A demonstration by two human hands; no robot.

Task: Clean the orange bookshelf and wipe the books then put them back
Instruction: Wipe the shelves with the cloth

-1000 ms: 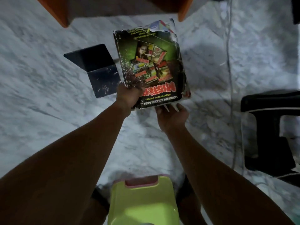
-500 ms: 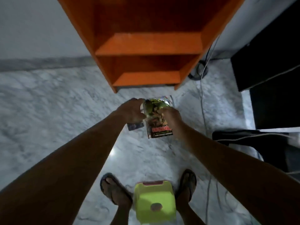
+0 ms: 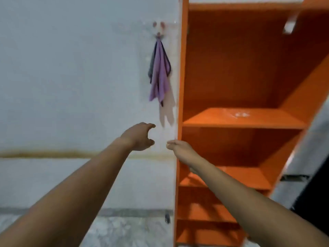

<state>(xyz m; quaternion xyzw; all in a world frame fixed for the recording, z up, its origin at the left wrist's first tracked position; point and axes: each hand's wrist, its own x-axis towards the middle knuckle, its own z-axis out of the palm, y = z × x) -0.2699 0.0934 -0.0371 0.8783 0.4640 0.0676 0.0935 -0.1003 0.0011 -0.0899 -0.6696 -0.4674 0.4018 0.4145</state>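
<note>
Orange bookshelf shelves bare, purple cloth hanging on wall beside it, left hand half-open and empty below cloth, right hand loosely curled, empty

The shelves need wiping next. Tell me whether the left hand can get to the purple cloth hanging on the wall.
Probably yes. The left hand is open, holds nothing, and is raised below the purple cloth hanging from a wall hook. Nothing lies between them, though reach cannot be judged for certain.

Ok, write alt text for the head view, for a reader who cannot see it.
Two bare arms reach up toward a purple cloth hanging on a hook on a pale wall; the left hand is open and the right hand empty. To the right stands an orange bookshelf, its visible shelves holding no books.
</note>
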